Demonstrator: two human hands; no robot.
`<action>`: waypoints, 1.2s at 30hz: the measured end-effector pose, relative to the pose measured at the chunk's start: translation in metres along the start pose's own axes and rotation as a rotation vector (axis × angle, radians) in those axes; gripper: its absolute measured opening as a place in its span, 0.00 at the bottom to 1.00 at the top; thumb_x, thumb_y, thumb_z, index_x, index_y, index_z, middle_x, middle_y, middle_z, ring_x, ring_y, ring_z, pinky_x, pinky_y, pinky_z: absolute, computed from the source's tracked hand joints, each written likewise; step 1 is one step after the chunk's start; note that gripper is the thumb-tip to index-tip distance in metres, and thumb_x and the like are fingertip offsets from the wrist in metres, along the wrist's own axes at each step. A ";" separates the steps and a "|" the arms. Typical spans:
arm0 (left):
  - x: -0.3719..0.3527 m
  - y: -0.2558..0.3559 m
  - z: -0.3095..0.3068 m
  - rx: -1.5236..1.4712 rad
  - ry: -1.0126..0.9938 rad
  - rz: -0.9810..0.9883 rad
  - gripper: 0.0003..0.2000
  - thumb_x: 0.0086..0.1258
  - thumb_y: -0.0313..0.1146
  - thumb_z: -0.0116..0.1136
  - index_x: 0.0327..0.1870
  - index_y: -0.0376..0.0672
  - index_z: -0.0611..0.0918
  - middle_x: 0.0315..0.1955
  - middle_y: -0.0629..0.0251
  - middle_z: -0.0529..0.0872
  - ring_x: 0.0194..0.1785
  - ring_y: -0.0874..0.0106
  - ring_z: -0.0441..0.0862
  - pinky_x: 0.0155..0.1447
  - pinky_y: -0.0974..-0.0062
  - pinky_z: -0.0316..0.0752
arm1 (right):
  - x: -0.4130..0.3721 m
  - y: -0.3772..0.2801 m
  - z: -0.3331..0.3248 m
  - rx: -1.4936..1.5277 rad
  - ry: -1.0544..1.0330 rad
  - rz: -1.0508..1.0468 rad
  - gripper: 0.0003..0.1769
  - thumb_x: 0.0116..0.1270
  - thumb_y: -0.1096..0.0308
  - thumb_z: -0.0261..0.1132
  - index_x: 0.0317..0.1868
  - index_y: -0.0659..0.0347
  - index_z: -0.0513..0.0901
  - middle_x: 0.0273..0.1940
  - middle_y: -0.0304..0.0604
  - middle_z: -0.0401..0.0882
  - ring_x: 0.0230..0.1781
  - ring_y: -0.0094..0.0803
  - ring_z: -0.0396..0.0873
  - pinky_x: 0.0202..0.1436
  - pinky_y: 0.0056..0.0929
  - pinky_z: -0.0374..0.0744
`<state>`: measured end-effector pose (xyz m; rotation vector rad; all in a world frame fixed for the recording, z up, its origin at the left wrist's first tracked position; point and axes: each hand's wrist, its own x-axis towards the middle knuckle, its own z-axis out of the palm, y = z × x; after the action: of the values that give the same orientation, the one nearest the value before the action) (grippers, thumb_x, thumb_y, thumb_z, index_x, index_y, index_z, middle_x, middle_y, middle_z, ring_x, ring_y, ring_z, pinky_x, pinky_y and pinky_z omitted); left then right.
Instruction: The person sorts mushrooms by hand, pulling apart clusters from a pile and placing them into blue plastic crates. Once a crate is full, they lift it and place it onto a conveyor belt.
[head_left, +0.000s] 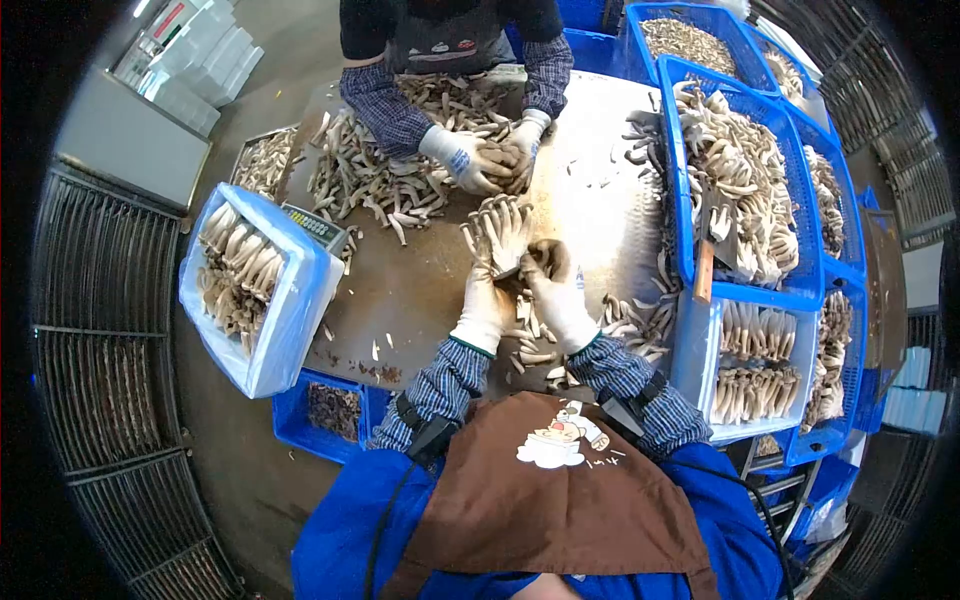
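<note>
In the head view, the left grip, in a pale work glove, is closed around the lower part of a mushroom cluster, holding it above the bench with its caps pointing away from the wearer. The right grip, gloved too, is just beside the cluster's base, fingers curled; whether it grasps the base, a tool or nothing, I cannot tell. A dark edge shows under the stems, too unclear to name.

Beneath and between the grips lie loose mushrooms. Just ahead are a co-worker's gloved hands, near a broad mushroom pile. Well to the left of the left grip stands a lined box of clusters; well to the right of the right grip, a wooden-handled blade rests at the edge of a blue basket.

To handle the cluster well, I'd support it low, where the stems meet, with light, even pressure, since the slender stems look easy to snap. The right fingers should work only at the base, clear of the caps, and both grips should keep apart from the co-worker's hands.
</note>
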<state>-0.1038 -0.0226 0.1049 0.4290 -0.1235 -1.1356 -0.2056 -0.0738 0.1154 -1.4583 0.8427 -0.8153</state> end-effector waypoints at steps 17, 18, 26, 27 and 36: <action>0.001 -0.002 -0.011 0.813 -0.036 0.432 0.35 0.68 0.18 0.62 0.75 0.43 0.61 0.64 0.56 0.75 0.65 0.65 0.77 0.66 0.67 0.78 | 0.002 -0.011 -0.003 0.184 -0.061 0.038 0.46 0.66 0.56 0.72 0.76 0.67 0.57 0.66 0.56 0.70 0.67 0.42 0.70 0.66 0.38 0.74; 0.000 -0.002 -0.004 0.875 -0.015 0.383 0.37 0.67 0.18 0.63 0.76 0.43 0.59 0.66 0.56 0.73 0.65 0.65 0.76 0.67 0.68 0.77 | 0.002 -0.001 0.000 0.197 0.009 -0.038 0.46 0.65 0.59 0.72 0.75 0.68 0.56 0.67 0.57 0.68 0.67 0.43 0.70 0.67 0.39 0.73; 0.015 -0.012 0.016 -0.336 -0.161 -0.027 0.12 0.77 0.41 0.50 0.32 0.46 0.73 0.29 0.69 0.79 0.28 0.76 0.78 0.29 0.84 0.79 | -0.011 0.009 0.002 0.097 0.367 -0.095 0.37 0.57 0.69 0.73 0.65 0.65 0.66 0.57 0.51 0.71 0.58 0.42 0.73 0.64 0.41 0.74; 0.017 -0.016 0.011 -0.337 -0.170 -0.038 0.12 0.77 0.41 0.50 0.32 0.46 0.73 0.29 0.69 0.79 0.28 0.76 0.78 0.29 0.84 0.79 | -0.009 0.007 -0.001 0.095 0.380 -0.101 0.37 0.57 0.69 0.73 0.65 0.65 0.66 0.57 0.51 0.71 0.58 0.42 0.73 0.64 0.41 0.74; -0.004 -0.021 0.018 1.109 -0.245 0.659 0.24 0.75 0.31 0.57 0.69 0.45 0.64 0.63 0.59 0.73 0.63 0.65 0.76 0.69 0.61 0.76 | -0.003 -0.017 -0.020 0.227 0.125 -0.093 0.41 0.55 0.69 0.75 0.68 0.60 0.65 0.60 0.49 0.72 0.61 0.36 0.73 0.66 0.36 0.75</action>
<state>-0.1285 -0.0309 0.1134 1.1206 -1.0593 -0.3657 -0.2238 -0.0806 0.1331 -1.2633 0.7523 -1.0461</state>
